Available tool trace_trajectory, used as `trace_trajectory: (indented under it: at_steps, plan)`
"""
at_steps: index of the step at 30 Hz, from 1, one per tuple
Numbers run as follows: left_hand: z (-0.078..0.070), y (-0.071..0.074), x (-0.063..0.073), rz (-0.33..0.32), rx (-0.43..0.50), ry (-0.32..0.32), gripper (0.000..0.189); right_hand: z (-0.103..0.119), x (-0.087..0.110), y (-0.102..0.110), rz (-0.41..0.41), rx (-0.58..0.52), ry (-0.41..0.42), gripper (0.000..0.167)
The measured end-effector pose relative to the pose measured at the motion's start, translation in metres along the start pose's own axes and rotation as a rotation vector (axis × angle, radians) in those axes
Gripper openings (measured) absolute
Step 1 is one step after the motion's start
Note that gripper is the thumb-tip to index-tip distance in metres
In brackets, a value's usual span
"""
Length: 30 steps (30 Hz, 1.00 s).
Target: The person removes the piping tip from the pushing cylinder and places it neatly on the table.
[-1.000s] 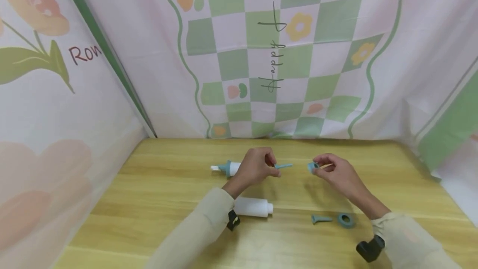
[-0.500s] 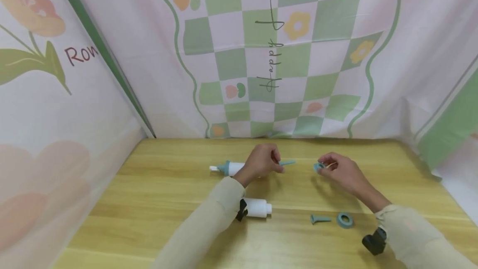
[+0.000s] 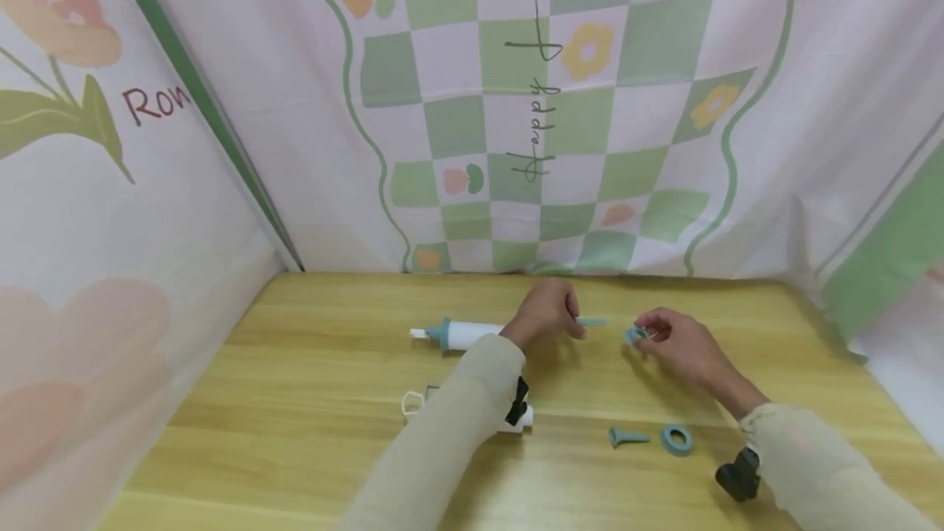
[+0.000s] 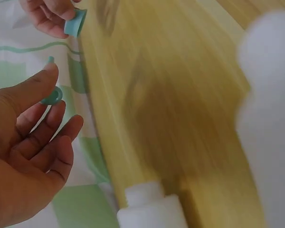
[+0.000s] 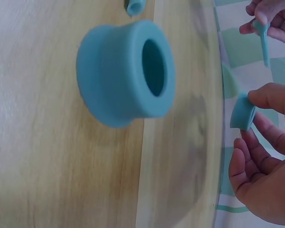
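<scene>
In the head view my left hand (image 3: 549,314) pinches a slim teal nozzle (image 3: 592,322) by its wider end, its thin tip pointing right. My right hand (image 3: 684,351) holds a short teal ring cap (image 5: 242,113) between thumb and fingers, just right of the nozzle tip, with a gap between. Below them on the table lie a second teal nozzle (image 3: 628,437) and a second teal ring cap (image 3: 676,440); this ring looms large in the right wrist view. A white squeeze bottle (image 3: 472,335) with teal cap and nozzle fitted lies behind my left forearm.
Another white bottle (image 4: 152,213), with a bare neck, lies partly hidden under my left sleeve (image 3: 450,433). Beside it shows a small white hexagonal loop (image 3: 413,404). The wooden table (image 3: 295,433) ends at a patterned cloth backdrop (image 3: 516,129).
My left hand has moved right with the nozzle. My right hand has shifted slightly right, still holding the ring cap. The white loop has come into view beside my left sleeve.
</scene>
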State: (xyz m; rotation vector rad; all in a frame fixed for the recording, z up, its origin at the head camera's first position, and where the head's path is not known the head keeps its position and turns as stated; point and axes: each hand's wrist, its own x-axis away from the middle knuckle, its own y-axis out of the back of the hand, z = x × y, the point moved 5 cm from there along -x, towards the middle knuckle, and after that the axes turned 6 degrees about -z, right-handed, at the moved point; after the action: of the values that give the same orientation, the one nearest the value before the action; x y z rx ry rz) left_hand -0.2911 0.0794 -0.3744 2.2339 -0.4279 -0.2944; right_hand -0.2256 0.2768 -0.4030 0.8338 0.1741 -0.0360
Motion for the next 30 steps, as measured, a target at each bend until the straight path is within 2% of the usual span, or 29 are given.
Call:
trace_trajectory:
  at_steps: [5, 12, 15, 30]
  plan:
    - [-0.001, -0.013, -0.005, 0.005, -0.027, 0.110, 0.031, -0.006, 0.002, 0.001, 0.003, 0.011, -0.001, 0.031]
    - [0.004, -0.030, -0.003, 0.053, -0.204, 0.216, 0.029, -0.009, -0.001, -0.010, 0.027, -0.003, -0.009, 0.031]
    - [0.007, -0.035, -0.003, 0.053, -0.251, 0.260, 0.030, -0.010, -0.003, -0.013, 0.024, 0.001, -0.014, 0.031]
    - [0.008, -0.059, -0.009, 0.020, -0.346, 0.236, 0.030, -0.014, -0.008, -0.013, 0.065, 0.042, -0.029, 0.033]
